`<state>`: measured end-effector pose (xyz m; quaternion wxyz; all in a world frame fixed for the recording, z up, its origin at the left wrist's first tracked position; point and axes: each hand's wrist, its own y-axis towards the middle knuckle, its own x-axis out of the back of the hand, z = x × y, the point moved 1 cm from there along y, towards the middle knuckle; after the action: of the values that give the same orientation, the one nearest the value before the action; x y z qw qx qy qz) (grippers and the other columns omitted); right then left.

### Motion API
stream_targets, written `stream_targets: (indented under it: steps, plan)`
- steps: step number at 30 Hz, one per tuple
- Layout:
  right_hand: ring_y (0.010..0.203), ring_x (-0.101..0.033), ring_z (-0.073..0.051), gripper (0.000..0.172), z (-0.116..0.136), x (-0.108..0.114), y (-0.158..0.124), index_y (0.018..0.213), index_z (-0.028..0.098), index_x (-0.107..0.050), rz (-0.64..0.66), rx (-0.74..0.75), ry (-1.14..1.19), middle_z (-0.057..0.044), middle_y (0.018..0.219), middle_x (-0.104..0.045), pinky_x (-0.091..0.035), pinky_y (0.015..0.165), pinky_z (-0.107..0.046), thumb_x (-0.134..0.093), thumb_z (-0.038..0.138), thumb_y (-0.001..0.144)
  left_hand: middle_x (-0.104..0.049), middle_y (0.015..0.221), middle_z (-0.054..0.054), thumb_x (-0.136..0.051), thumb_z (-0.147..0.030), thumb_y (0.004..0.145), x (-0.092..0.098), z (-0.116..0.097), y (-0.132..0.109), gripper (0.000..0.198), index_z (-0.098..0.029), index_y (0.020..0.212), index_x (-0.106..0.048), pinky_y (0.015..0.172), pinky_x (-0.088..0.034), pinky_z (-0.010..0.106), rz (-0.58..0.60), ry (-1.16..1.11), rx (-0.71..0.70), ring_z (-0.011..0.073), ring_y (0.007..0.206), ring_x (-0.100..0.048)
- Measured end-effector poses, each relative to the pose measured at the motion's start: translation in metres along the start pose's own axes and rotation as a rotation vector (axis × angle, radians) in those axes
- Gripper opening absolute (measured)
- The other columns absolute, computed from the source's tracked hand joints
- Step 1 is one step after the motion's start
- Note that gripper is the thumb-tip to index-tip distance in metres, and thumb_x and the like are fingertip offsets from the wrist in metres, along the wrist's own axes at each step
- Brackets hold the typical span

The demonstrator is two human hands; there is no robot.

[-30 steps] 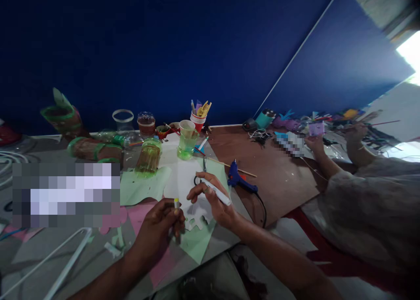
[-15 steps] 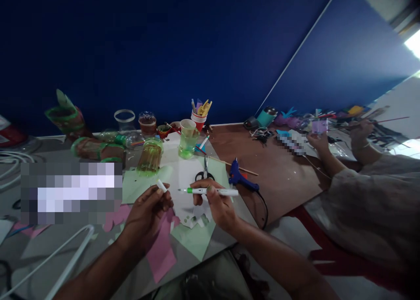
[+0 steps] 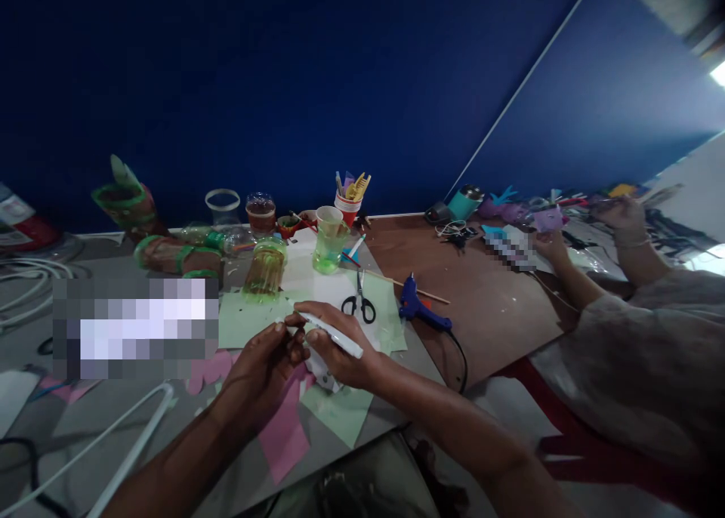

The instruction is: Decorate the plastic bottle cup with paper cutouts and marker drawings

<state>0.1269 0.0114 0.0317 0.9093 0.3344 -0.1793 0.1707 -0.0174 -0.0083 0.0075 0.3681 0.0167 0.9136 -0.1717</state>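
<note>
My right hand (image 3: 345,340) is closed around a white marker (image 3: 337,335), which slants with its back end toward my wrist; its tip is hidden behind my fingers. Close beside it, my left hand (image 3: 266,359) is closed in a pinch on the white marker cap, most of it covered by the fingers. Beneath both hands lie white and pale green paper (image 3: 340,412) and a strip of pink paper (image 3: 283,435). Black-handled scissors (image 3: 359,306) rest on the paper just beyond my right hand.
A blue glue gun (image 3: 416,303) lies to the right, its cord trailing. Behind stand a green-tinted cup (image 3: 328,238), an upturned green-brown cup (image 3: 265,270) and a red cup of utensils (image 3: 347,207). A white hanger (image 3: 133,442) is at left. Another person's hands (image 3: 549,242) work at far right.
My right hand has moved left to meet my left hand, and the marker has turned from level to slanting. Its green-banded tip end and most of the cap are now hidden.
</note>
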Motion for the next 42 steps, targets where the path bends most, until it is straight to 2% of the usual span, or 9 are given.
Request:
stream_targets:
  steps: [4,8,12,15,21,26,31,35,42]
  plan:
    - [0.106,-0.059,-0.019,0.043,0.0,0.002,-0.004,0.121,0.017,-0.052,-0.044,-0.019,0.035,-0.012,0.112,-0.063,-0.047,0.09,-0.034,-0.033,0.046,0.096,-0.06,0.068,0.0,-0.072,-0.025,0.071,0.001,-0.001,0.003,0.016,-0.016,0.083,-0.067,0.063,-0.052,0.023,0.001,-0.036,0.009,0.0075,0.052,-0.05]
    - [0.092,-0.062,-0.019,0.041,0.001,0.008,-0.011,0.112,0.018,-0.059,-0.141,-0.035,0.089,-0.009,0.095,-0.066,-0.049,0.081,-0.034,-0.033,0.046,0.096,-0.062,0.073,-0.001,-0.069,-0.02,0.074,0.009,0.005,0.008,0.013,-0.016,0.086,-0.064,0.067,-0.053,0.024,0.003,-0.067,0.008,0.0055,0.052,-0.051]
    - [0.081,-0.061,-0.018,0.035,0.006,0.01,-0.021,0.105,0.018,-0.063,-0.153,-0.018,0.064,-0.007,0.084,-0.066,-0.049,0.074,-0.032,-0.036,0.039,0.096,-0.063,0.071,-0.001,-0.067,-0.021,0.078,0.013,0.009,0.01,0.011,-0.016,0.087,-0.064,0.072,-0.054,0.027,0.018,-0.092,0.021,0.0058,0.054,-0.053]
    - [0.075,-0.06,-0.017,0.032,0.009,0.008,-0.027,0.104,0.018,-0.062,-0.136,0.02,0.015,-0.006,0.078,-0.065,-0.049,0.07,-0.03,-0.037,0.036,0.095,-0.061,0.066,-0.002,-0.067,-0.022,0.078,0.011,0.009,0.008,0.013,-0.015,0.088,-0.064,0.069,-0.054,0.025,0.01,-0.092,0.023,0.0064,0.053,-0.053]
    - [0.075,-0.06,-0.018,0.032,0.006,0.004,-0.03,0.104,0.02,-0.062,-0.101,0.025,-0.044,-0.007,0.084,-0.068,-0.049,0.07,-0.032,-0.036,0.034,0.094,-0.065,0.075,0.001,-0.068,-0.024,0.077,0.007,0.009,0.005,0.014,-0.016,0.088,-0.063,0.069,-0.053,0.026,0.004,-0.065,0.044,0.007,0.056,-0.053]
    - [0.075,-0.06,-0.019,0.034,0.002,0.001,-0.031,0.104,0.021,-0.062,-0.097,0.017,-0.064,-0.008,0.085,-0.068,-0.049,0.071,-0.032,-0.033,0.036,0.095,-0.06,0.072,0.0,-0.065,-0.027,0.08,0.009,0.01,0.006,0.013,-0.015,0.083,-0.062,0.067,-0.05,0.023,0.095,-0.048,0.034,0.0074,0.059,-0.052]
    - [0.078,-0.059,-0.019,0.031,0.0,-0.002,-0.032,0.108,0.019,-0.06,-0.096,0.039,-0.062,-0.009,0.087,-0.067,-0.048,0.072,-0.033,-0.036,0.035,0.095,-0.053,0.066,-0.001,-0.063,-0.029,0.082,0.008,0.01,0.005,0.015,-0.015,0.081,-0.061,0.064,-0.047,0.022,0.122,-0.032,0.05,0.0088,0.061,-0.051]
    - [0.078,-0.058,-0.018,0.03,-0.001,-0.003,-0.031,0.108,0.019,-0.059,-0.09,0.059,-0.091,-0.007,0.087,-0.067,-0.047,0.073,-0.031,-0.037,0.034,0.095,-0.051,0.062,-0.002,-0.064,-0.028,0.081,0.005,0.011,0.002,0.013,-0.016,0.084,-0.061,0.062,-0.046,0.021,0.087,-0.03,0.056,0.0082,0.059,-0.049]
    - [0.076,-0.057,-0.019,0.038,0.0,-0.003,-0.028,0.108,0.019,-0.059,-0.035,0.018,-0.176,-0.008,0.084,-0.065,-0.047,0.072,-0.032,-0.029,0.039,0.096,-0.053,0.062,-0.003,-0.073,-0.026,0.073,0.002,0.009,-0.002,0.019,-0.016,0.084,-0.062,0.06,-0.046,0.018,0.007,-0.012,0.05,0.006,0.055,-0.048]
